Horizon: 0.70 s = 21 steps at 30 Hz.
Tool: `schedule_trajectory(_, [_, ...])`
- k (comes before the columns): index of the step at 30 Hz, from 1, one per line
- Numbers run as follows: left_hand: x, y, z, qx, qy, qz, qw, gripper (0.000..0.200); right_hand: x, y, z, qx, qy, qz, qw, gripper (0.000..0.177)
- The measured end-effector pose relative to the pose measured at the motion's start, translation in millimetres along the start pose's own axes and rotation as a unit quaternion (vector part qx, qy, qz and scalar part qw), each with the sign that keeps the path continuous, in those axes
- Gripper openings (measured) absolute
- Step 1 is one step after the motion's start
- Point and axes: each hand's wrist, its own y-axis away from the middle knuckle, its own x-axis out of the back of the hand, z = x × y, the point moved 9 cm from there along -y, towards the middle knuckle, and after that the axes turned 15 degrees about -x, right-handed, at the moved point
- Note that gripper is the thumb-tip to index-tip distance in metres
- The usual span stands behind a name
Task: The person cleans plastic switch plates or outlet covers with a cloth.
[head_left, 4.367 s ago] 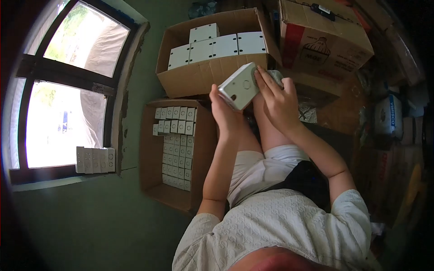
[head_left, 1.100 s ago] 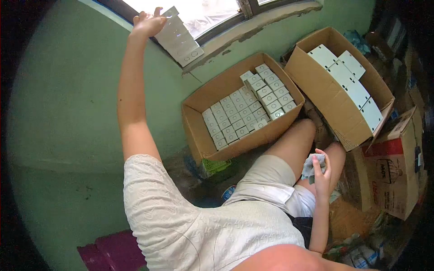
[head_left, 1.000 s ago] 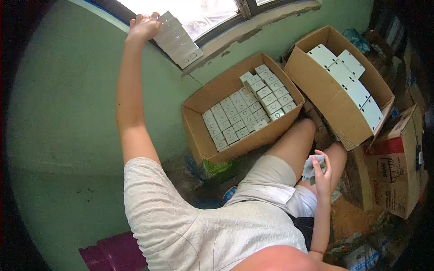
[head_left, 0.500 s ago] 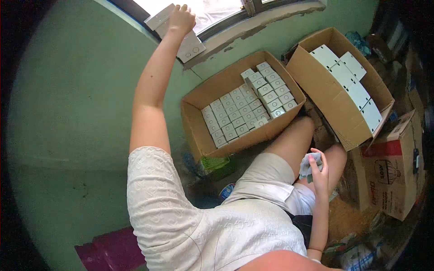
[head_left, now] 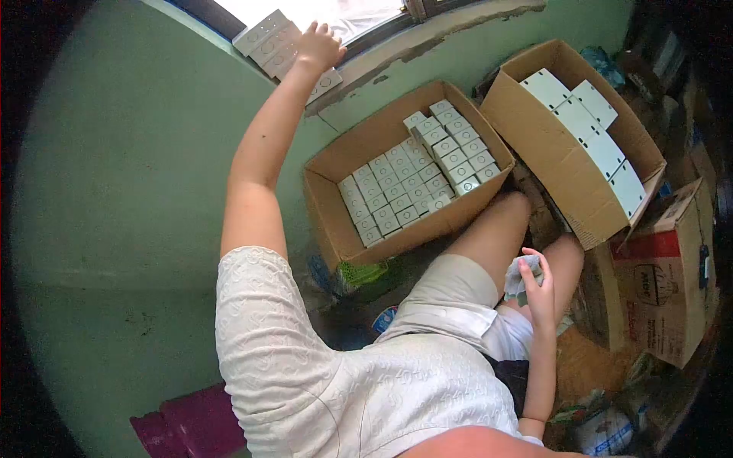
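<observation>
My left hand (head_left: 321, 49) reaches up to the window sill, its fingers loosely spread beside a row of white boxes (head_left: 263, 32) marked with circles. The hand and wrist cover part of that row, and whether the fingertips touch a box is hard to tell. Another white box (head_left: 324, 84) shows on the near side of the wrist. Over my lap, my right hand (head_left: 540, 288) is closed around a crumpled grey cloth (head_left: 519, 276). In front of me, an open cardboard box (head_left: 321, 217) holds many small white boxes (head_left: 397, 183), stacked higher on its right side.
A second open carton (head_left: 550, 164) with flat white plates (head_left: 584, 126) stands to the right. Beyond my knee is a printed cardboard box (head_left: 657, 282). A green wall (head_left: 137, 191) rises on the left, with a purple object (head_left: 191, 424) below it. Bright green material (head_left: 363, 273) lies under the front carton.
My left hand has come off the white box it was grasping on the sill and shifted slightly right, exposing more of the row. My right hand keeps the cloth in place.
</observation>
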Motion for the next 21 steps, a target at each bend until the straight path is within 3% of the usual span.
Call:
schedule_trajectory(2, [-14.7,2.1,17.1,-0.028,0.064,-0.102,0.992,0.044,0.7,1.6,0.2,-0.004,0.007,0.005,1.000,0.032])
schedule_trajectory(5, [-37.1,14.7,22.4,-0.044,0.028,-0.092,0.994,0.040,4.1,-1.3,3.5,-0.014,0.009,0.005,1.000,0.032])
schedule_trajectory(6, [-30.6,20.7,22.9,-0.052,0.024,-0.026,0.998,0.036,5.3,-2.7,4.5,-0.010,0.009,0.006,1.000,0.032])
schedule_trajectory(9, [-31.9,31.5,27.2,-0.091,0.005,0.046,0.995,0.035,6.7,-5.2,11.4,-0.012,0.009,0.008,1.000,0.033])
schedule_trajectory(13, [-19.8,31.5,29.8,-0.072,0.014,0.092,0.993,0.027,0.8,-5.7,16.6,-0.019,0.006,-0.005,1.000,0.033])
schedule_trajectory(17, [14.1,17.1,91.4,-0.133,0.041,0.181,0.974,0.026,5.8,-10.8,17.4,0.007,0.020,0.024,0.999,0.041])
schedule_trajectory(19, [42.8,26.5,151.3,-0.152,0.115,0.144,0.971,0.026,10.1,-14.2,23.1,-0.012,-0.010,0.033,0.999,0.048])
schedule_trajectory(21, [24.2,33.9,228.6,-0.188,0.404,-0.039,0.894,0.033,15.3,-18.0,29.1,-0.010,-0.052,0.040,0.998,0.051])
